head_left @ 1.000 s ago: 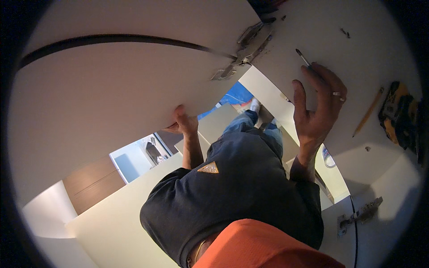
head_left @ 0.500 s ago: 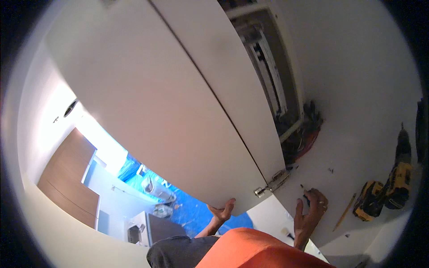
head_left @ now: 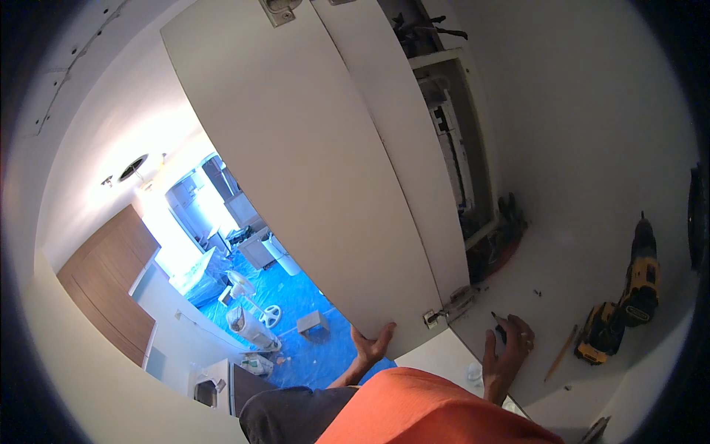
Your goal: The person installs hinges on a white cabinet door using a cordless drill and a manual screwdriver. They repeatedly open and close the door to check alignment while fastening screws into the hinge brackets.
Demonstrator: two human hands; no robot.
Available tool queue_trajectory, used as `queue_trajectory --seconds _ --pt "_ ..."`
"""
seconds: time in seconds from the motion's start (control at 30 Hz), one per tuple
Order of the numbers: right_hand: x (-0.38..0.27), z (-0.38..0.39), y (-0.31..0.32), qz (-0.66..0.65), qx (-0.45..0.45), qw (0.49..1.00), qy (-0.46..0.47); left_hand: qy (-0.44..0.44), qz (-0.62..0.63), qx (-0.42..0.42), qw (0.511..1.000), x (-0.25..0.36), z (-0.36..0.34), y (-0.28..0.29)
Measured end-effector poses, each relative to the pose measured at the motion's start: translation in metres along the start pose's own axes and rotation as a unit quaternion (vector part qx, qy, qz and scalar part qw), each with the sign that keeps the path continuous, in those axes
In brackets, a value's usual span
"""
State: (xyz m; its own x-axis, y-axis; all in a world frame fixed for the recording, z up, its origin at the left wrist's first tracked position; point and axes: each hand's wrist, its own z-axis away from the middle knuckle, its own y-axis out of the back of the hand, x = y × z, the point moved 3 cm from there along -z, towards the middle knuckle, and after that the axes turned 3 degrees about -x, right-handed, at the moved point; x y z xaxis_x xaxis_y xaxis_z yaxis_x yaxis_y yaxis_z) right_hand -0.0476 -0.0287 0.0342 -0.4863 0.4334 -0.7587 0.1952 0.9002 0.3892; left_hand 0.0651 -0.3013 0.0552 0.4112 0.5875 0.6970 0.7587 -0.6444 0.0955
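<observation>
Head view, lettering: yellow-and-black drill [head_left: 642,280] bears a pale marking on its housing, too small to read.
Door panel [head_left: 296,170]: tall, flat, smooth, off-white, slanting across the centre; metal hinge [head_left: 432,318] at its lower right corner.
Left hand [head_left: 370,346]: closed over the panel's lower edge, thumb on the broad face.
Right hand [head_left: 508,357]: half curled about a slim dark tool [head_left: 501,334], over the white surface [head_left: 534,388].
Pencil [head_left: 562,354]: lying between right hand and drill.

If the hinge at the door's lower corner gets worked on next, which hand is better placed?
Probably the right hand: it holds a slim tool close to the hinge. The left hand is occupied, gripping the door's edge.
</observation>
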Motion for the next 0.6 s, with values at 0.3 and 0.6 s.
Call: queue_trajectory --seconds 0.3,0.6 --pt "0.000 -0.002 -0.001 -0.002 0.004 1.000 0.031 -0.057 -0.033 -0.004 0.998 -0.028 0.007 0.015" --pt "0.023 -0.011 -0.018 0.048 -0.001 0.998 0.040 -0.006 -0.083 0.007 0.997 -0.047 0.007 0.023"
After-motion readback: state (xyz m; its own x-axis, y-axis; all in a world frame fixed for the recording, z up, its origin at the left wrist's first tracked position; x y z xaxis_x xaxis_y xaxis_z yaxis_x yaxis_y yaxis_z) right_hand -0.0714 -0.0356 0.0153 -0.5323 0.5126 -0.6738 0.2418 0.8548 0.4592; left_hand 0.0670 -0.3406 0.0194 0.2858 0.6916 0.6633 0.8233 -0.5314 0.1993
